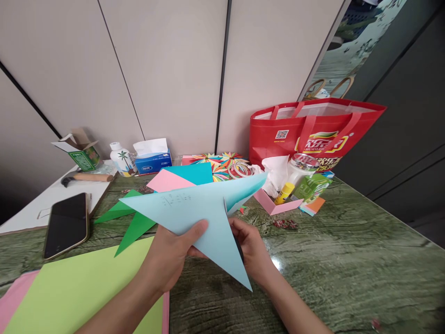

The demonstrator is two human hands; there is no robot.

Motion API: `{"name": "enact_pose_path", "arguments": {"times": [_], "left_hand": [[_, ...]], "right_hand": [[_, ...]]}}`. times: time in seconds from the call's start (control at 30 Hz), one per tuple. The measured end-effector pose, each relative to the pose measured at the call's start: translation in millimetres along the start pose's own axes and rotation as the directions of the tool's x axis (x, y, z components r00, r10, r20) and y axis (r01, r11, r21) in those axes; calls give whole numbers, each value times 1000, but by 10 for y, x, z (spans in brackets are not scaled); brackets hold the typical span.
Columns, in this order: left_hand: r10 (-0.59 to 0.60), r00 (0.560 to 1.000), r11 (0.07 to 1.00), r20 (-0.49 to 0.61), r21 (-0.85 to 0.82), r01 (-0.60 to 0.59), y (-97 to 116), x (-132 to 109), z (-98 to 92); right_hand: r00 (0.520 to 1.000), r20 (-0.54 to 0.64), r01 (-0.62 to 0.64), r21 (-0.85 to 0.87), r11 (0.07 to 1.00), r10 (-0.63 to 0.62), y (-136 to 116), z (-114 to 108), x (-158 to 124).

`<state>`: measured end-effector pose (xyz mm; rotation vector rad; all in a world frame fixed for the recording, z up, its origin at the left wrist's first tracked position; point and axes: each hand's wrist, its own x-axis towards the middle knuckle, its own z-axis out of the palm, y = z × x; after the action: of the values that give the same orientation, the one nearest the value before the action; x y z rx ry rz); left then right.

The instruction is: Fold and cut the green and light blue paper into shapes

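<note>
Blue paper [194, 208], folded into long points, is held above the near table [347, 260] between both hands, left hand [174, 255] pinching its near edge, right hand [252, 250] gripping behind the fold, with its longest point running down toward the near right.

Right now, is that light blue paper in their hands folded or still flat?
Folded. The light blue paper shows layered flaps and sharp points, pinched by the left hand and right hand.
</note>
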<state>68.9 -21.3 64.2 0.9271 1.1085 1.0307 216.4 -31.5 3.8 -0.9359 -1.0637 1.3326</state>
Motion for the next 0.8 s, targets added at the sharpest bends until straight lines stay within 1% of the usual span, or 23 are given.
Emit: {"name": "enact_pose_path", "arguments": {"times": [0.2,0.37,0.47,0.57,0.7,0.8], "left_hand": [[34,999,999,-8,-27,-34,-16,-2,10],[12,1000,1000,17,-20,-12,-38,12,-19],[2,1000,1000,8,-18,-2,-41,6,-21],[-20,1000,1000,3,-19,20,-41,-9,-4],[-58,998,998,36,-19,59,-48,-22,11],[-65,996,997,54,-25,66,-59,-21,5]], "right_hand": [[1000,-17,1,-26,1000,-2,16,-7,0],[999,-49,4,-51,999,-7,46,-3,6],[999,-31,10,-55,998,-12,36,5,9],[999,-17,43,-50,998,-44,3,8,14],[999,-19,49,-38,998,-50,-34,-4,21],[999,-25,40,-41,998,-41,-39,-12,20]]}}
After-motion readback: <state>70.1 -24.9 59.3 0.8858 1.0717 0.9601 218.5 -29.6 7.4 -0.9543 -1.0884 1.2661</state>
